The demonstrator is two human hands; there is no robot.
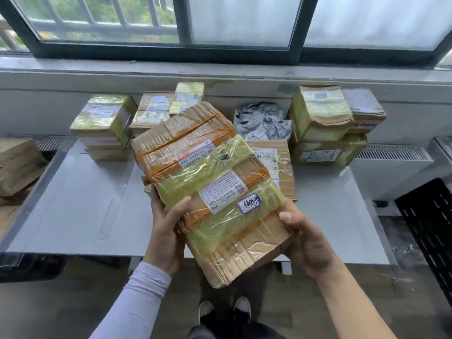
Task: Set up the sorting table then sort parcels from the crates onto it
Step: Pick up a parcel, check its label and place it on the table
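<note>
**Parcel held over the sorting table**

I see a grey folding table point(80, 204) under a dark-framed window point(181, 25), with taped cardboard parcels stacked along its far edge point(102, 126) and a crumpled grey plastic mailer point(263, 121) among them. A black slotted crate point(430, 231) is cut off at the right edge; at the left, more brown boxes point(19, 162) are only partly in view. I hold a worn, flat brown cardboard parcel with yellow tape and white labels point(215, 189) above the table's near edge, tilted. My left hand point(166, 231) grips its left side, thumb on top; my right hand point(305, 238) grips the lower right corner. The fingers underneath are hidden. Label print is too blurred for me to read.
</note>
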